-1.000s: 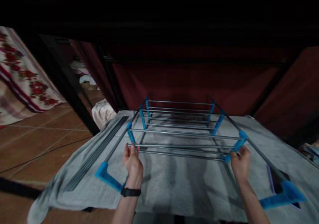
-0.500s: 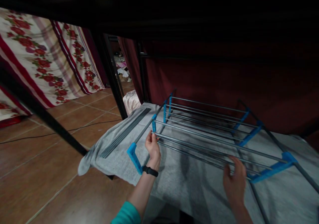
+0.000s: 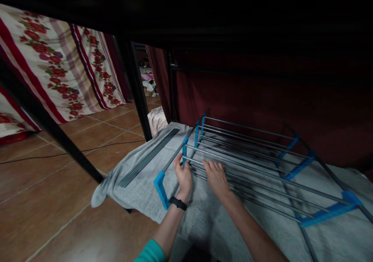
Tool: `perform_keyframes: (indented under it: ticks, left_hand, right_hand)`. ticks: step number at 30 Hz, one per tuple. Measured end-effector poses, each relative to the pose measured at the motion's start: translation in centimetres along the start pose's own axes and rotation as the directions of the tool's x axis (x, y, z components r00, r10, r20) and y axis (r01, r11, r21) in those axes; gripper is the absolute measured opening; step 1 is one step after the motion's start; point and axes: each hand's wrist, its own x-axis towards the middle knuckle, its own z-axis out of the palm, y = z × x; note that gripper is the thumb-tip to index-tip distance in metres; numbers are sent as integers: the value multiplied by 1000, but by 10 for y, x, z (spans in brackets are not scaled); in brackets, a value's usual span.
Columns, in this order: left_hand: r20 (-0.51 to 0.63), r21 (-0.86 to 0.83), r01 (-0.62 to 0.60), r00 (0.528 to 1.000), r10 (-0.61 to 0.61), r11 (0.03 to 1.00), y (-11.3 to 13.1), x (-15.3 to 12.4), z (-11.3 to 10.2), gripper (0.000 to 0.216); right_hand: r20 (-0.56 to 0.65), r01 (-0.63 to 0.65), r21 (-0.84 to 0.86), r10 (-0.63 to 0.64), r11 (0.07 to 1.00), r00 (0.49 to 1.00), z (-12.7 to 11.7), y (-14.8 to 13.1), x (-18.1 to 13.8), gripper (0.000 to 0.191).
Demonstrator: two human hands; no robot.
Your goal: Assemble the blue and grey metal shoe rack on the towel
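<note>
on grey cloth (image 3: 145,194): one rack (image 3: 262,172), lying with crosswise rods between two sides fitted with blue brackets. at the near left side of the rack: left hand (image 3: 183,175), partly open, fingers loosely curved beside a bracket (image 3: 184,150) and the left end of a rod (image 3: 195,161). cannot tell whether gripping either. just to the right, on the same stretch of rods: right hand (image 3: 216,175), half open, palm down, fingers close together and laid over the rod — cannot tell whether closed around it, with the underside hidden.

on left wrist: black band (image 3: 178,203). farther up the same arm: teal sleeve (image 3: 150,252). along the left edge of the cloth, apart from the rack: loose rods (image 3: 149,159), side by side. behind the rack: dark red curtain (image 3: 247,103). to the far left: floral curtain (image 3: 61,72), above tiled floor (image 3: 87,203).
</note>
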Motion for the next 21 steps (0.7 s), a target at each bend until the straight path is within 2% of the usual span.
perform_keyframes:
  ticks: [4, 8, 15, 21]
  left_hand:
    - [30, -53, 35, 999, -34, 998, 2, 12, 10, 49]
    - [58, -111, 32, 998, -25, 993, 5, 29, 15, 30]
    - [125, -199, 67, 991, -43, 978, 8, 43, 17, 19]
    - [171, -146, 42, 985, -17, 988, 3, 41, 21, 8]
  right_hand:
    - [68, 4, -31, -2, 1000, 998, -4, 1, 4, 53]
    - [110, 9, -42, -5, 999, 994, -10, 1, 4, 55]
    - [137, 10, 4, -11, 1000, 991, -12, 3, 10, 54]
    - [150, 58, 147, -80, 987, 985, -19, -23, 38, 50]
